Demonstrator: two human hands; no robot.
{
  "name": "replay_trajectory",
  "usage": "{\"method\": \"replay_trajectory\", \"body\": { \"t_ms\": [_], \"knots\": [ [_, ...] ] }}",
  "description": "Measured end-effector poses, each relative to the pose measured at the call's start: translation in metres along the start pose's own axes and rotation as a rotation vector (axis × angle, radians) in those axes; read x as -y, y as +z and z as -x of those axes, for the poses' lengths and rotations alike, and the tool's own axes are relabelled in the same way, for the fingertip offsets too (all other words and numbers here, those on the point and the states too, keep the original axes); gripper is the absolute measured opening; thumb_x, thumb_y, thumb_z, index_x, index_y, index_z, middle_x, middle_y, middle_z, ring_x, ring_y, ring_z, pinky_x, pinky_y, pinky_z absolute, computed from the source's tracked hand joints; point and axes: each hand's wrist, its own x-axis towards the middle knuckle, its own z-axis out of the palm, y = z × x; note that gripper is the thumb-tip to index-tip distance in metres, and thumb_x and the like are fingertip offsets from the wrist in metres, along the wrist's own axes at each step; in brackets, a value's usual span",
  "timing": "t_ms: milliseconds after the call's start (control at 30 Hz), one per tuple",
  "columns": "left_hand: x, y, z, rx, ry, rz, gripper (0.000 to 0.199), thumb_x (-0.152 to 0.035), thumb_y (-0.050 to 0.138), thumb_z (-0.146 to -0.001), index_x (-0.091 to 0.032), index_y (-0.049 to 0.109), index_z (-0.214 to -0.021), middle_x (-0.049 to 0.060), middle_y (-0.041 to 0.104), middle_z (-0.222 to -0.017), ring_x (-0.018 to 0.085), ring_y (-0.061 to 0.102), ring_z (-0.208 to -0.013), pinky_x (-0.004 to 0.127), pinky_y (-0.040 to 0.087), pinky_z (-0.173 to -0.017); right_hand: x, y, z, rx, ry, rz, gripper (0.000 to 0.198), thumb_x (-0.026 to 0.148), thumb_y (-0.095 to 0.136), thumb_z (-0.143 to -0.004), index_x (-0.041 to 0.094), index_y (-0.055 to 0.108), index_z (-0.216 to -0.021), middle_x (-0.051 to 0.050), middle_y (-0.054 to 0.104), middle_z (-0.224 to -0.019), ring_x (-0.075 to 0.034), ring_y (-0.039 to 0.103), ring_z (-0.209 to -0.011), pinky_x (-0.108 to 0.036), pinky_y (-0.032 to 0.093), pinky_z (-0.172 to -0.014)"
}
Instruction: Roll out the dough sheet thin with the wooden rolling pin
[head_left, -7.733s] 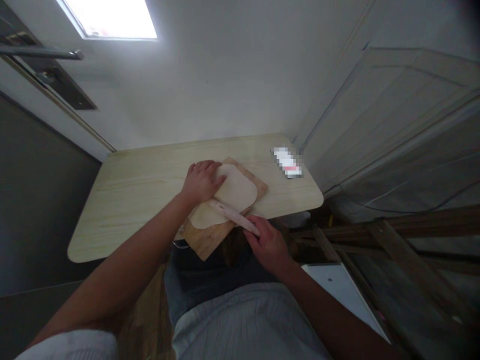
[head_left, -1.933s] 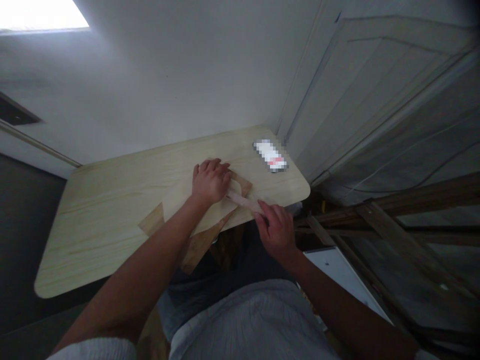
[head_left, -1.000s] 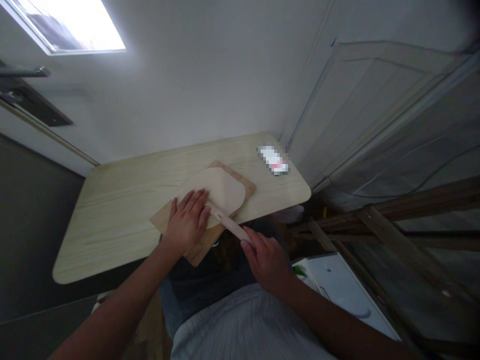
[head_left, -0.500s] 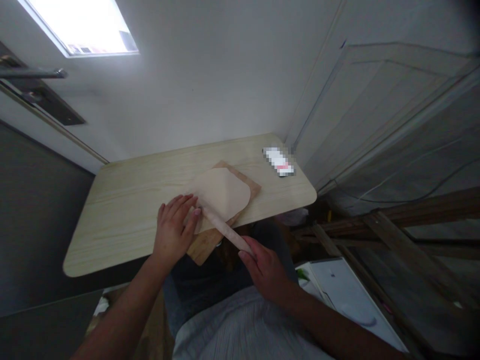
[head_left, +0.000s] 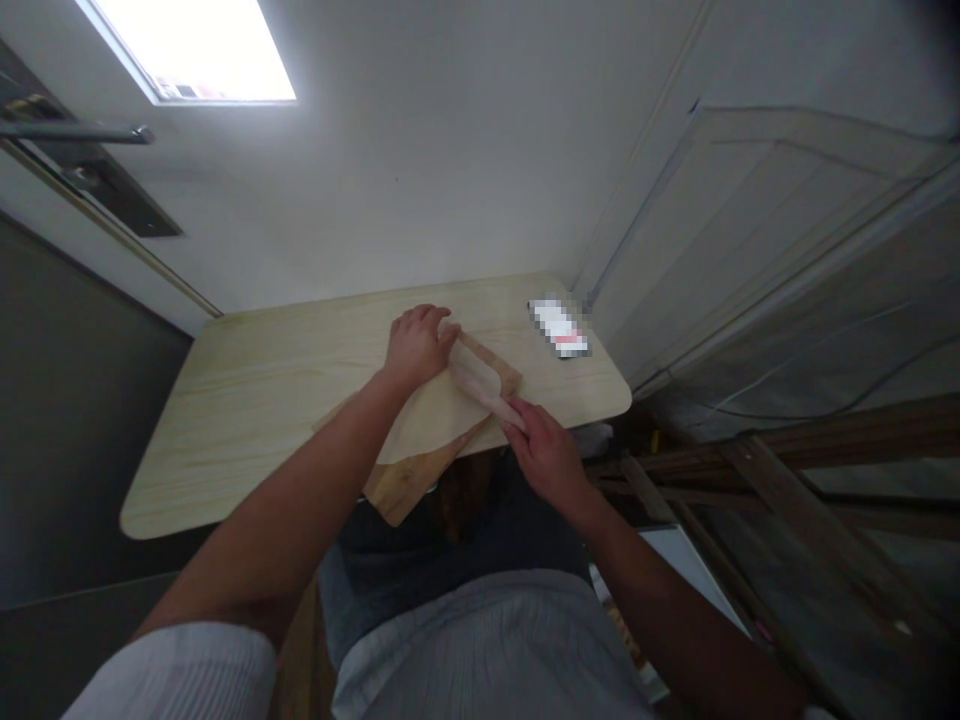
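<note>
A thin, pale sheet of dough (head_left: 424, 425) lies spread over a wooden board (head_left: 409, 490), covering most of it. Across the far right part of the dough runs a light rolling pin (head_left: 484, 385). My right hand (head_left: 541, 448) is closed around its near end, just past the board's right edge. At the far end of the pin, my left hand (head_left: 418, 345) has its fingers curled over it, hiding that end. My left forearm crosses over the left part of the dough and board.
The board rests on a light wooden table (head_left: 247, 400) with rounded corners, its near corner jutting over the edge. A phone (head_left: 559, 328) with a blurred screen lies at the table's right. A white door with a handle (head_left: 82, 132) stands behind. Wooden beams (head_left: 780, 500) are at the right.
Both hands have carried the rolling pin away from me and to the right across the dough. My left forearm now reaches over the board; the view has shifted slightly.
</note>
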Motion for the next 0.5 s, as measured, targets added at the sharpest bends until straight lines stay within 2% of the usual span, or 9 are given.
{"method": "replay_trajectory", "body": {
  "t_ms": [133,267,500],
  "knots": [
    [0.004,0.015,-0.022,0.09,-0.036,-0.049,0.046,-0.048,0.045,-0.098,-0.023,0.058,-0.134,0.011,0.058,-0.141,0.031,0.05,-0.131,0.048,0.035,-0.111,-0.006,0.003,-0.006,0.018,0.001,0.078,0.041,0.037,0.048,-0.102,0.02,0.058,-0.138,-0.012,0.069,-0.112,-0.025,0.064,-0.105,-0.038,0.051,-0.092],
    [0.006,0.02,-0.034,0.099,-0.069,-0.035,0.049,-0.052,0.046,-0.097,-0.026,0.055,-0.137,0.01,0.057,-0.143,0.031,0.048,-0.134,0.049,0.033,-0.113,-0.007,0.001,-0.006,0.042,0.007,0.09,0.042,0.037,0.049,-0.102,0.023,0.058,-0.139,-0.01,0.069,-0.109,-0.025,0.065,-0.101,-0.036,0.051,-0.088],
    [0.005,0.023,-0.025,0.115,0.027,-0.055,0.059,-0.053,0.041,-0.098,-0.023,0.04,-0.149,0.013,0.056,-0.144,0.03,0.047,-0.134,0.051,0.03,-0.113,-0.004,-0.002,-0.006,0.04,0.032,0.055,0.039,0.042,0.049,-0.101,0.021,0.062,-0.132,-0.01,0.069,-0.111,-0.025,0.064,-0.102,-0.035,0.049,-0.088]
  ]
}}
